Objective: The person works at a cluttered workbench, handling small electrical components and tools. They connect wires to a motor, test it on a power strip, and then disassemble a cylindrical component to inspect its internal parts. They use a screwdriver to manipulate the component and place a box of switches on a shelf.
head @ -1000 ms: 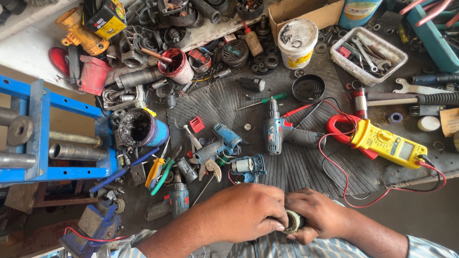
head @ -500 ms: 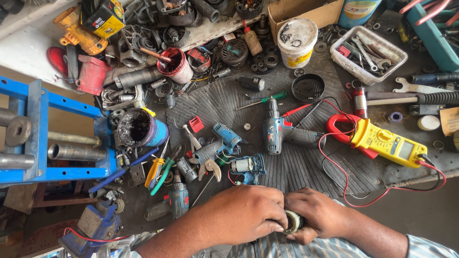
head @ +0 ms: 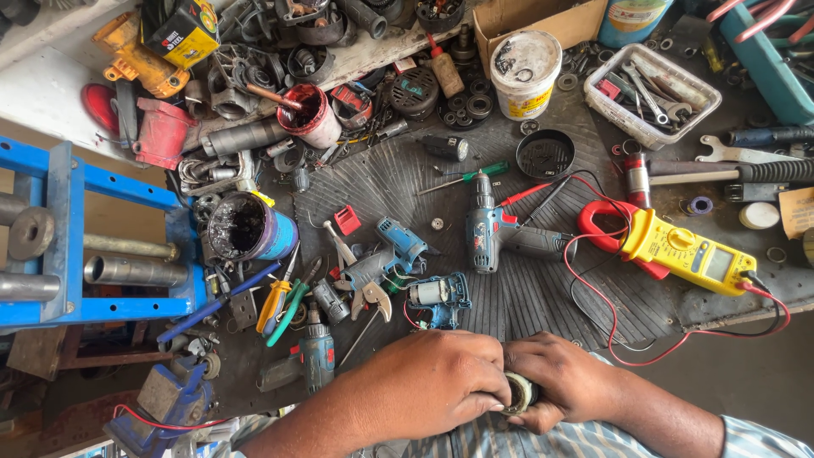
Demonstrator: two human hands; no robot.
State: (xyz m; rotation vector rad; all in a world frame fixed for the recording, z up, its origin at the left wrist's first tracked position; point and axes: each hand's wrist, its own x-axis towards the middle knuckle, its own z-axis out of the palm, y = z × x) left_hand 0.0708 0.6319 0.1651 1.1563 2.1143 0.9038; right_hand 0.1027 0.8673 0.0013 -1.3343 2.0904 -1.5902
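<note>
Head view, hands: the left hand and right hand meet at the bottom edge, both clenched around a small round metal part.
Round part: pinched between the two hands, just in front of the striped shirt; only its ring-shaped end shows.
Open room: a bare strip of ribbed black mat lies just beyond the knuckles.
Edges: the bench edge runs close to the right wrist; a blue frame walls the left side.
Crowding: a blue drill, an opened blue tool body and a yellow clamp meter ring the mat; its red leads loop near the right hand.
Hidden: the part's body is covered by fingers; both forearms are cut off by the frame.
</note>
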